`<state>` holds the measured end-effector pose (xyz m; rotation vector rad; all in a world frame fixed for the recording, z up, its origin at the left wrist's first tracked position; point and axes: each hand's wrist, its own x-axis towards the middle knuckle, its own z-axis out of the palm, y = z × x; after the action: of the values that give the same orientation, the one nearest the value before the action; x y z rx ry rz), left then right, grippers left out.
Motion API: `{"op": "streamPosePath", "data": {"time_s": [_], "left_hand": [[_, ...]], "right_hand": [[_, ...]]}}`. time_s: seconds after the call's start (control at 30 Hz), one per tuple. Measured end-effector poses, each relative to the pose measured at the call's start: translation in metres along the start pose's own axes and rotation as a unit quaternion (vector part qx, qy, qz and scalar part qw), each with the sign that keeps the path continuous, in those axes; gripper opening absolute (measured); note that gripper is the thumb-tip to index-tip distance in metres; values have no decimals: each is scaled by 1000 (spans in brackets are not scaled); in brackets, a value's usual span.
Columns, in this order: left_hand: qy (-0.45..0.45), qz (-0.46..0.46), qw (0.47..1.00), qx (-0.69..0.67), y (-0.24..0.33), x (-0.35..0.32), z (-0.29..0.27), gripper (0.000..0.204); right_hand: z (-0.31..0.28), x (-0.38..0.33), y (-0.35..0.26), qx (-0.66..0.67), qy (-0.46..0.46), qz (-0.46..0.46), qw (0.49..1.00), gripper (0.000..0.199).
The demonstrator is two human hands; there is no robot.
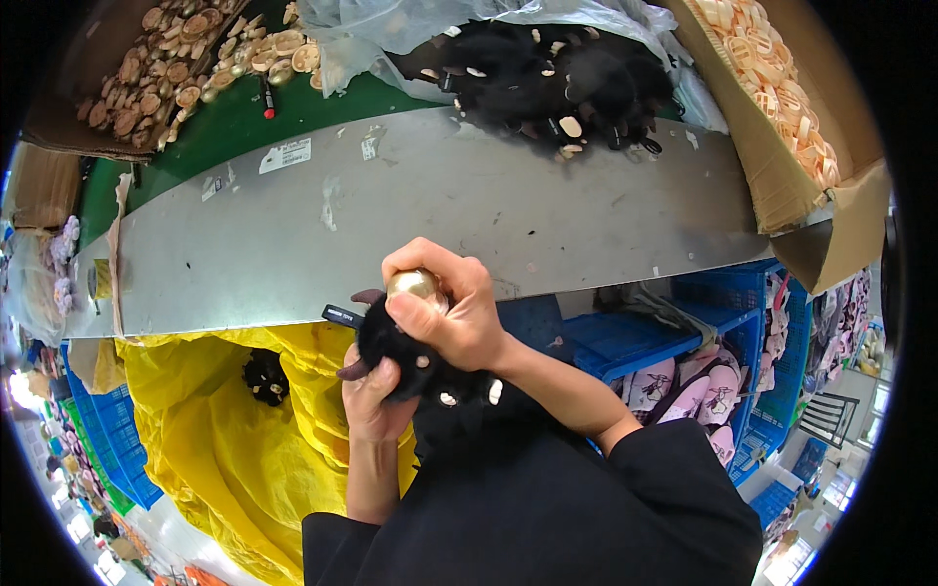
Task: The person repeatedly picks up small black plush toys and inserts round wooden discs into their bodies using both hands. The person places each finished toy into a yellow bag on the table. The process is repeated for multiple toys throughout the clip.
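Hands (430,342) | cover black plush toy (405,356) | brass knob (415,284) half hidden

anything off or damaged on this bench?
Mostly tidy. The cardboard box of pale wooden rings overhangs the grey table edge, its corner flap bent down. Torn label scraps are stuck on the tabletop.

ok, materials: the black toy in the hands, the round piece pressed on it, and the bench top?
Black toy: looks like plush fabric, with a fuzzy matte pile and soft outline. Round piece under the right hand: shiny gold finish with bright glare, metal or metallised plastic, can't tell. Bench top: seemingly sheet metal, a dull grey, scuffed, faintly reflective surface. Left hand cups the toy from below.
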<state>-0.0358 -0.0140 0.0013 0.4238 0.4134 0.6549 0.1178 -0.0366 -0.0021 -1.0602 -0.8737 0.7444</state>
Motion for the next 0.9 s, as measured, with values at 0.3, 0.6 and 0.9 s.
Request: {"op": "streamPosePath", "data": {"time_s": [0.3,0.6,0.9], "left_hand": [[-21,24,960,278,22,-2,25,29],[72,114,956,259,0,7,30,24],[92,115,966,211,-5,7,38,19]], "right_hand": [[-2,-11,3,-142,57,-144,978,33],[-24,-23,-20,-93,3,-116,989,48],[-30,-14,-8,-202,66,-203,956,53]]}}
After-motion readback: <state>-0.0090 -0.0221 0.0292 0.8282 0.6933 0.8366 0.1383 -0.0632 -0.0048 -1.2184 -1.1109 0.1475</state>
